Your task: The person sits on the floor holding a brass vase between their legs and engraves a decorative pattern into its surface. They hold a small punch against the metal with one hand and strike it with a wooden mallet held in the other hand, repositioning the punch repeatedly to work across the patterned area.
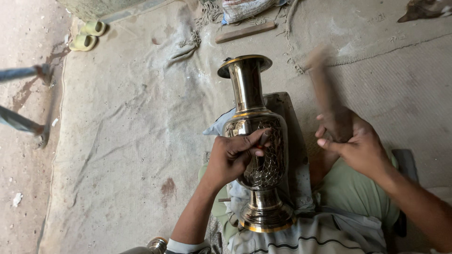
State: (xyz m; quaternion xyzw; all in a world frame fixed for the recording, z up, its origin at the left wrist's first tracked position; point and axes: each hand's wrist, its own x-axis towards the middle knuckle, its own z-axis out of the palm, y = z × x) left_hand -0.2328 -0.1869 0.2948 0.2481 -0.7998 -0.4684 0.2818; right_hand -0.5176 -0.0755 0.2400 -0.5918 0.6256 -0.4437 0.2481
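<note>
A tall shiny metal vase [252,110] with gold rims and an engraved scale pattern on its belly lies across my lap, mouth pointing away from me. My left hand [233,155] rests on the belly and grips a thin chisel [262,143], tip against the engraved surface. My right hand [355,143] is raised to the right of the vase and holds a wooden mallet [325,91], blurred by motion, its head above and away from the chisel.
A dark flat board [287,122] lies under the vase. Worn cloth [132,131] covers the ground. A wooden stick [246,32] and a sack lie at the far edge, two pale sandals [88,35] at far left, metal bars [23,99] on the left.
</note>
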